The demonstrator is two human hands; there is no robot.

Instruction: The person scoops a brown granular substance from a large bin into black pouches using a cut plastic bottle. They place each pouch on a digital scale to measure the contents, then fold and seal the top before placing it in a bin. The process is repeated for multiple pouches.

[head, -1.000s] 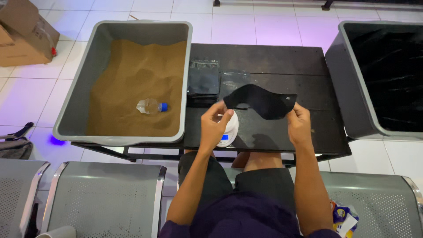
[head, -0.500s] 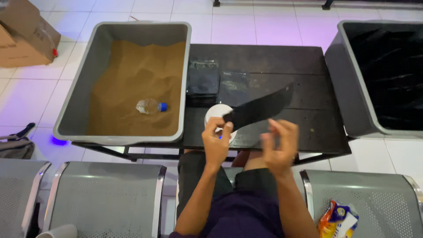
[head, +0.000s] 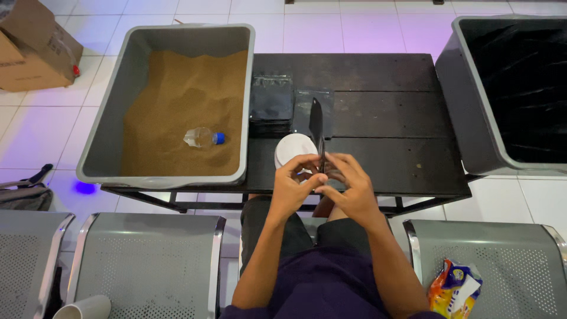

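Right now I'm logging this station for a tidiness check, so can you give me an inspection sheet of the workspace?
Surface: dark wooden table, worn boards.
Job's things: thin black pouch held edge-on; stack of black pouches; white round container.
Clutter: plastic bottle lying in the grey bin of brown sand; snack bag and white cup on metal seats.
Hands: left hand and right hand both pinch the pouch's lower edge.
Cables: nothing seen.
Surroundings: black-lined grey bin, cardboard box, tiled floor.
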